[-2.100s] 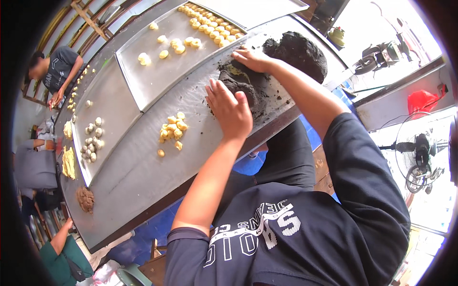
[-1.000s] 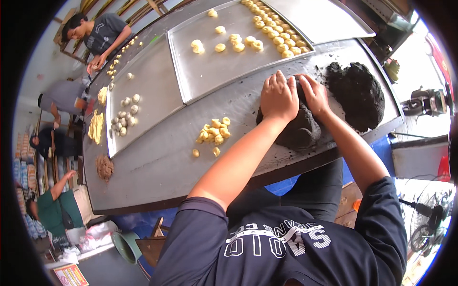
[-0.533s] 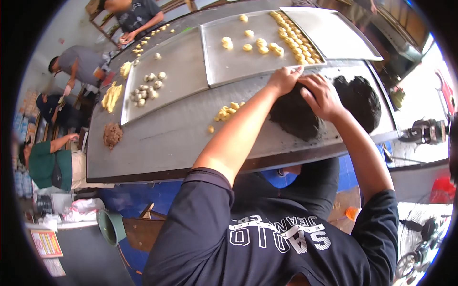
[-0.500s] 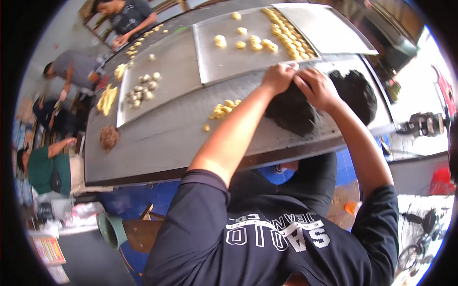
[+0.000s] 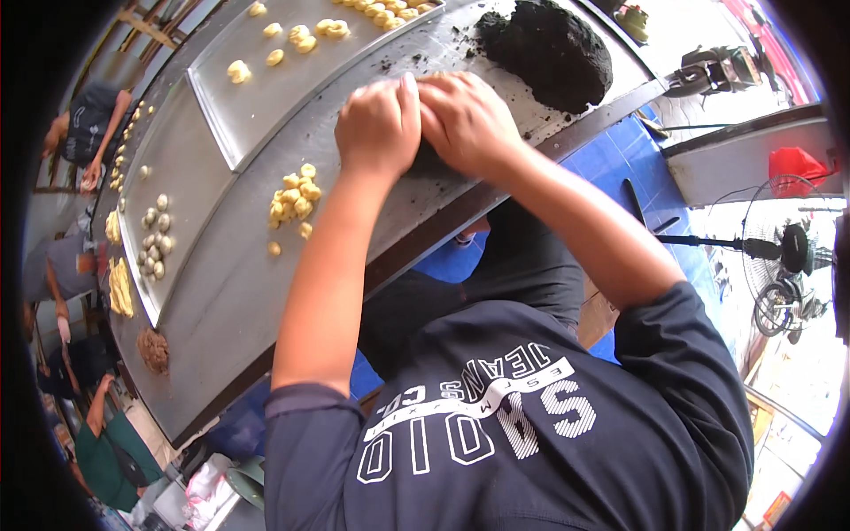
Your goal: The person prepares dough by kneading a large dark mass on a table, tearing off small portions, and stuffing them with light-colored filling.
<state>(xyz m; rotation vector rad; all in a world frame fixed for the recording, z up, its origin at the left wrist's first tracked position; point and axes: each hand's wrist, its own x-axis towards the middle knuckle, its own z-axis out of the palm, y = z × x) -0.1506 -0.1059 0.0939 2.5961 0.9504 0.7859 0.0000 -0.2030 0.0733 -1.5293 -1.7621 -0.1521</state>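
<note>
My left hand (image 5: 379, 124) and my right hand (image 5: 469, 119) meet above the worktable, fingers curled and pressed together. Whatever they hold between them is hidden by the fingers. Beneath them a dark patch of black crumbly mass (image 5: 434, 166) shows only in part. A larger black mound (image 5: 551, 57) lies just beyond my right hand, with crumbs scattered round it. To the left of my left forearm sits a small heap of yellow dough pieces (image 5: 294, 199).
A metal tray (image 5: 211, 124) with yellow dough balls lies beyond my hands. Greyish balls (image 5: 157, 234) rest on another tray at left, near yellow dough strips (image 5: 120, 288) and a brown lump (image 5: 153, 351). Several people are along the left side; a fan (image 5: 788, 248) stands at right.
The view has turned, so the trays and table have shifted left and up. My hands have come away from the tray edge, closer to my body, and stay pressed together.
</note>
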